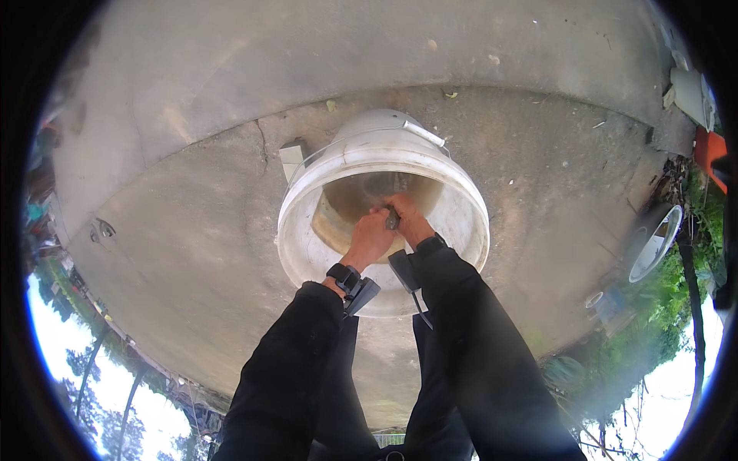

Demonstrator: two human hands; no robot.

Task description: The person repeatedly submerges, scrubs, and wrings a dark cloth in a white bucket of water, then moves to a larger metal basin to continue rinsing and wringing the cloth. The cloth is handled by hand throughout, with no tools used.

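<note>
A white plastic bucket [383,155] with a wire handle stands before me, with murky brownish water [346,201] inside. Both of my hands are together within its rim, over the water. My left hand [369,239] is closed against a small dark, wet object [392,219], which I cannot identify. My right hand [408,218] grips the same object from the other side; its fingertips are partly hidden and blurred. Each wrist wears a black strap with a grey device.
A pale rectangular block [293,161] lies left of the bucket on the concrete ground [202,248]. At the right edge are another white bucket [654,242], a bluish container [612,305] and an orange object [710,157]. A low concrete edge curves behind the bucket.
</note>
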